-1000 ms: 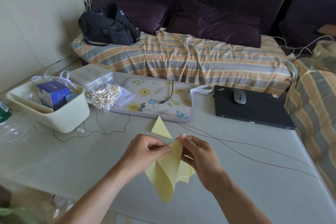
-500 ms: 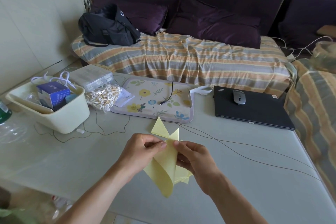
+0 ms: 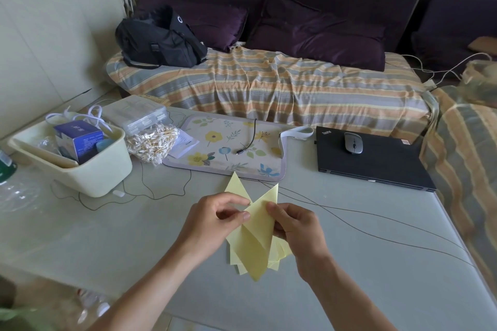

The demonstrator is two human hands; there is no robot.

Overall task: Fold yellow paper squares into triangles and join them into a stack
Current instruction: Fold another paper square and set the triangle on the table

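You hold a thin, matte yellow paper sheet above the near middle of the table, folded along a crisp crease into a long kite-like shape with sharp tips. Your left hand pinches its upper left edge between thumb and curled fingers; your right hand pinches the upper right edge the same way. The sheet's long axis runs near to far, one tip pointing away toward the floral mat, the other toward you. Under it more yellow sheets lie flat on the table, and a folded triangle sits just beyond your left hand, pointing far. The table is smooth, pale grey and slightly glossy, crossed by thin dark wires. A cream plastic bin stands far left, a closed black laptop far right. Behind is a sofa with dark purple cushions and a striped woven cover.
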